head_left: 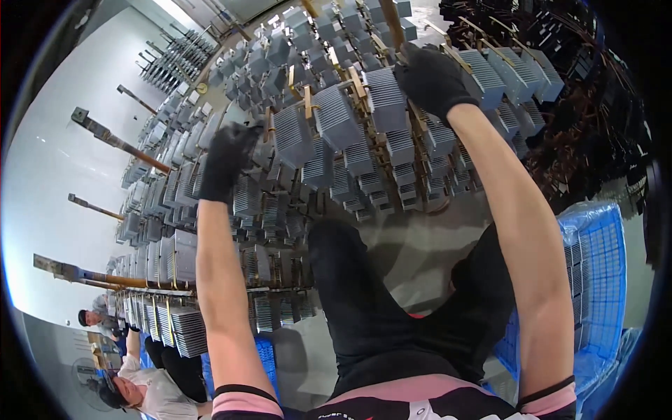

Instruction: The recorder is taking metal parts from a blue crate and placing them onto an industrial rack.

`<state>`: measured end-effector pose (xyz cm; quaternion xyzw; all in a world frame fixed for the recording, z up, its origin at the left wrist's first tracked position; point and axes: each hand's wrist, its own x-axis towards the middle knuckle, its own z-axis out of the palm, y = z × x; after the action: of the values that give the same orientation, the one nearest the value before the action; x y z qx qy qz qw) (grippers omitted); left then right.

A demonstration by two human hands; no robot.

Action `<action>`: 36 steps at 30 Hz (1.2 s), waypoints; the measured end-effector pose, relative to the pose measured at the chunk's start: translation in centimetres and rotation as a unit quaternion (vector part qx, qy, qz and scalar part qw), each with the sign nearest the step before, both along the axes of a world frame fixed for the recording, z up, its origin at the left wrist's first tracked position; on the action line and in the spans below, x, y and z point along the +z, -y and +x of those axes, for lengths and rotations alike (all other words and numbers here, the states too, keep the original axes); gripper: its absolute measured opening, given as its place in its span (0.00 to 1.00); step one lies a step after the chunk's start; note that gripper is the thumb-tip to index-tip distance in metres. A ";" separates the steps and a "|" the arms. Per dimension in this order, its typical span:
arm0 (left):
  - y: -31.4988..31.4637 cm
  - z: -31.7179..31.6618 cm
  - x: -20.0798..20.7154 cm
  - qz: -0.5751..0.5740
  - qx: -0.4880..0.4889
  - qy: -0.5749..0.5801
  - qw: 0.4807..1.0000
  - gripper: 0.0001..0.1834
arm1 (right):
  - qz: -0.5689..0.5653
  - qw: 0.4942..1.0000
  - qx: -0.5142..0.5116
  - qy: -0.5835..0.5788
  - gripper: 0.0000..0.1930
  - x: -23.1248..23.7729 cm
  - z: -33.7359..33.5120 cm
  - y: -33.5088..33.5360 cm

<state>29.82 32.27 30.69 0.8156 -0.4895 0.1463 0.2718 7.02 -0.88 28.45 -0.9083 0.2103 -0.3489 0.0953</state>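
Note:
Rows of grey finned metal heat sinks hang from coppery racks in front of me. My left hand (229, 159), in a black glove, is closed at the left side of a finned heat sink (292, 134), by a thin upright clip (267, 123). What its fingers hold is hidden. Farther up and to the right, my right hand (434, 78), gloved too, has its fingers curled beside another heat sink (385, 101). A brown rack bar (392, 22) comes down to those fingertips, but I cannot see whether they grip it.
More loaded racks stand left, with bar ends (119, 143) jutting out. A blue plastic crate (607, 269) lined with film is by my right arm. Dark metal parts (574, 133) are heaped at right. One co-worker (150, 388) sits at lower left; another (101, 316) is behind.

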 end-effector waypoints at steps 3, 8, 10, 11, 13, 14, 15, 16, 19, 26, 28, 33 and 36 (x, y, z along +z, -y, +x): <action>1.7 -0.4 -1.8 0.056 -0.117 -0.201 0.971 0.12 | 0.006 0.999 0.003 0.043 0.19 -0.8 -0.7 0.3; 2.4 -0.5 -0.9 0.172 -0.040 -0.250 0.952 0.12 | 0.028 0.998 0.012 0.064 0.20 -1.5 -0.8 1.4; 3.7 -3.6 0.4 0.132 0.026 -0.463 0.876 0.13 | 0.031 0.998 0.015 0.056 0.20 -1.9 -1.0 1.7; 3.6 -3.5 0.1 0.132 0.027 -0.463 0.876 0.13 | 0.027 0.997 0.018 0.069 0.20 -2.0 -1.0 1.7; 2.8 -2.5 -1.4 0.080 -0.018 -0.428 0.900 0.13 | 0.021 0.995 0.031 0.097 0.20 -2.0 -0.8 1.3; 2.6 -1.9 -2.2 0.054 -0.041 -0.411 0.909 0.13 | 0.023 0.995 0.033 0.096 0.20 -2.1 -0.7 1.2; 2.5 -1.2 -2.6 0.054 -0.039 -0.412 0.909 0.13 | 0.018 0.995 0.029 0.095 0.20 -2.1 -0.6 1.2; 2.5 -0.2 -2.7 0.072 -0.103 -0.298 0.946 0.13 | 0.013 0.995 0.026 0.094 0.21 -2.1 -0.5 1.3; 2.3 0.7 -3.6 0.106 -0.219 -0.057 0.968 0.12 | 0.021 0.996 0.024 0.086 0.21 -1.9 -0.7 0.8; 2.3 -1.9 -4.5 0.288 -0.025 0.099 0.952 0.19 | 0.006 0.996 0.025 0.088 0.21 -2.0 -1.2 0.1; 2.5 -2.1 -4.1 0.262 -0.061 0.100 0.958 0.24 | 0.007 0.991 0.037 0.129 0.20 -1.9 -1.6 0.2; 2.3 0.7 -5.1 0.199 0.007 -0.297 0.934 0.46 | 0.002 0.962 0.117 0.247 0.16 -2.3 -1.5 1.9; 2.9 -1.5 -6.6 0.107 -0.112 -0.057 0.986 0.35 | 0.118 0.941 0.185 0.257 0.10 0.3 -5.0 1.5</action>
<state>28.30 29.39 24.10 0.7869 -0.5744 0.0150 0.2252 2.00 -2.41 28.74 -0.7928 0.0463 -0.5192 0.3158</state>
